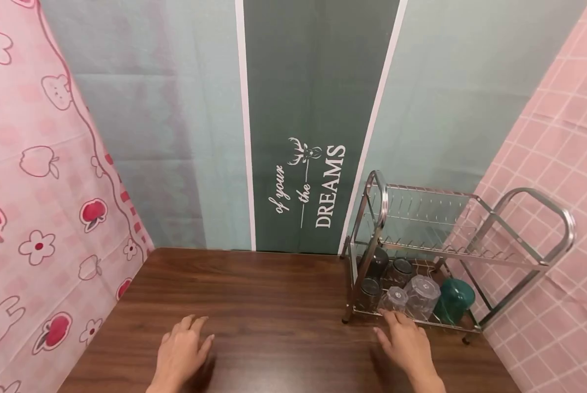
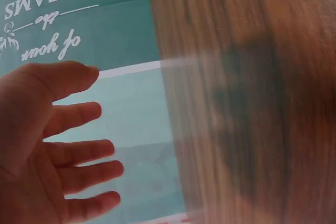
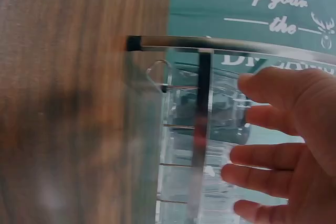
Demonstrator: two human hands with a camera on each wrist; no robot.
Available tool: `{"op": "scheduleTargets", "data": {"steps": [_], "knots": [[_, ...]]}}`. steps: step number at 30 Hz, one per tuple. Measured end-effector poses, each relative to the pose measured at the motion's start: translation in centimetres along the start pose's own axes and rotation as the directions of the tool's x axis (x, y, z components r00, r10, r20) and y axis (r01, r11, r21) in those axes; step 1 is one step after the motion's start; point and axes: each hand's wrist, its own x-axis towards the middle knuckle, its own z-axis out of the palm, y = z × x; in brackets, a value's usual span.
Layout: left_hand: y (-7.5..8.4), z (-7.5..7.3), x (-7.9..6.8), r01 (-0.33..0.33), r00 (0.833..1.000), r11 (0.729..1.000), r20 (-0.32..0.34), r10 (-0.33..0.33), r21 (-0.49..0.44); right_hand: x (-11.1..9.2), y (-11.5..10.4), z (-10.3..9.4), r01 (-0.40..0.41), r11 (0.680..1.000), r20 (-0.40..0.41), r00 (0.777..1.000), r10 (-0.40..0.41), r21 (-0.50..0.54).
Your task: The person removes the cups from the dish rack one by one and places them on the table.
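My left hand (image 1: 182, 349) hovers over the left part of the brown wooden table (image 1: 273, 305). In the left wrist view the fingers of that hand (image 2: 68, 145) are spread and relaxed, with nothing in them. The right hand (image 1: 406, 344) is just in front of a two-tier metal dish rack (image 1: 384, 199), empty and with fingers extended. On its lower tier sit a teal cup (image 1: 455, 300), a large clear cup (image 1: 423, 295), a small clear cup (image 1: 396, 297) and several dark glasses (image 1: 370, 289). Whether the right fingertips touch the rack cannot be told.
The upper tier of wire slots (image 1: 421, 218) holds no dishes. A green cloth backdrop (image 1: 313, 65) with white lettering hangs behind the table. Pink patterned cloth (image 1: 37, 191) borders the left side, and pink checked cloth (image 1: 568, 136) stands close beside the rack.
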Motion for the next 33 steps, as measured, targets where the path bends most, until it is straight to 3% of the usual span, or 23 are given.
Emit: {"op": "scheduleTargets", "data": {"steps": [3, 8, 15, 22, 33], "knots": [[0.6, -0.1, 0.1, 0.012, 0.997, 0.999, 0.075, -0.01, -0.03, 0.2, 0.1, -1.0, -0.047, 0.998, 0.108, 0.993, 0.041, 0.051], [1.9, -0.1, 0.3, 0.015, 0.983, 0.997, 0.185, -0.001, -0.074, 1.0, 0.2, -2.5, -0.12, 0.988, 0.279, 0.956, 0.089, 0.099], [3.6, 0.0, 0.8, -0.065, 0.99, 0.992, 0.117, 0.078, -0.11, 2.4, 0.7, -3.1, -0.162, 0.971, 0.422, 0.903, 0.075, 0.174], [4.6, 0.3, 1.1, -0.108, 0.986, 0.989, 0.119, 0.12, -0.102, 3.2, 0.9, -3.7, -0.176, 0.967, 0.462, 0.884, 0.074, 0.183], [5.9, 1.8, 1.9, -0.151, 0.978, 0.977, 0.117, 0.17, -0.154, 4.7, 1.1, -3.8, -0.137, 0.969, 0.437, 0.899, 0.033, 0.207]]}}
